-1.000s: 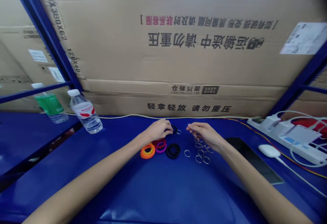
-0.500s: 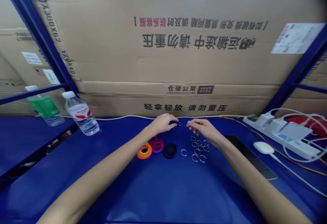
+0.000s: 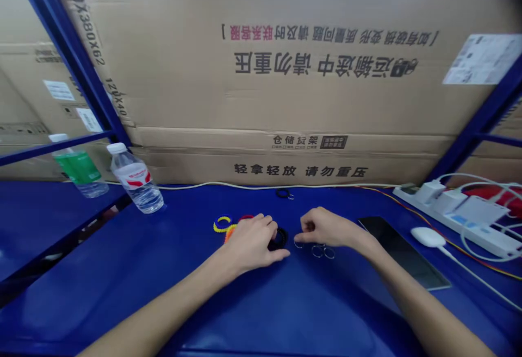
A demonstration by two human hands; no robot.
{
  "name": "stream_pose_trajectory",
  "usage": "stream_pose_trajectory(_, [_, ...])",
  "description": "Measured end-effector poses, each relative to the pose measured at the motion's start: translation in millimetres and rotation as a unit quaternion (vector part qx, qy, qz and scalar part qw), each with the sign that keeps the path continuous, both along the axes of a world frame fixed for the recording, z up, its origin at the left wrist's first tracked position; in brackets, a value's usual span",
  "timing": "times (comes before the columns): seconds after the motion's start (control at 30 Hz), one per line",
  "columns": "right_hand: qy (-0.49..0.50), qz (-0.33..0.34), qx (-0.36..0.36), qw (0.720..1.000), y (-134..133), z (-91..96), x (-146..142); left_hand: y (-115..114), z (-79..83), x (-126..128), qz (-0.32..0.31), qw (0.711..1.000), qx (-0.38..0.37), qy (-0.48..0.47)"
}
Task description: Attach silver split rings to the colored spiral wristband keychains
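while both of my forearms reach out over the blue table top (image 3: 265, 302), the head view, the only one here, shows my hands low and close together near its middle.

my left hand (image 3: 250, 240) lies palm down, fingers curled and thumb tucked beneath. they are closed around a black spiral hair tie (image 3: 279, 237), which peeks out at the fingertips. just behind this hand lie a yellow and blue spiral tie (image 3: 223, 223), an orange spiral tie (image 3: 229, 232) and a red spiral tie (image 3: 246, 217).

my right hand (image 3: 326, 229) is drawn into a loose fist, thumb and forefinger nearly together at a small metal ring (image 3: 298, 244) that lies on the table. it is too small to tell whether the ring is pinched or only touched. more loose rings (image 3: 322, 251) lie just under this hand.

further back, near the cardboard box (image 3: 285, 74), another black tie with a ring at its side (image 3: 283, 193) rests alone.

as i judge it, the step in hand is bringing tie and ring together. the ring is thin and flat, so it calls for a fine fingertip pinch while the left hand keeps the coil steady.

to the left stands a water bottle (image 3: 136, 180). to the right are a dark flat device (image 3: 402, 251), a white puck on a cable (image 3: 424, 236) and a power strip (image 3: 457, 210).
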State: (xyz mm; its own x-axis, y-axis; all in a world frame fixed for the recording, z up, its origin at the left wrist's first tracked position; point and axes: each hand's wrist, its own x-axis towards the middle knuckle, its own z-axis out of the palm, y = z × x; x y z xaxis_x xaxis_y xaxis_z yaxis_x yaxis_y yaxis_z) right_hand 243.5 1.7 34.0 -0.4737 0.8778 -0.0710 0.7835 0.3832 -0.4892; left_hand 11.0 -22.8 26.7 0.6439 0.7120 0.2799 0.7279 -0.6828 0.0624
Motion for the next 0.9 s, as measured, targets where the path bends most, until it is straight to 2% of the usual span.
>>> stream_pose_trajectory(0.1, [-0.033,-0.004,-0.001,0.999,-5,-5.2,-9,-1,-9.3,5,0.008,1.000,0.003,0.001])
stream_pose_trajectory(0.23, [-0.049,0.004,-0.008,0.999,-6,-6.7,-12,-3,-13.3,6,0.005,1.000,0.003,-0.005])
stream_pose_trajectory(0.4, [-0.040,0.026,-0.003,0.999,-2,-4.0,-4,-1,-7.2,4,0.017,0.999,0.007,-0.047])
stream_pose_trajectory(0.6, [-0.030,-0.004,0.024,0.999,3,-12.3,-7,2,3.0,-3,0.047,0.992,0.005,-0.117])
stream_pose_trajectory(0.77, [-0.015,-0.021,0.069,0.997,1,-22.9,-20,6,0.7,-8,0.065,0.985,-0.012,-0.158])
stream_pose_trajectory(0.9, [0.004,-0.003,0.069,0.998,0,-22.7,-21,9,-0.1,-10,0.051,0.982,-0.035,-0.179])
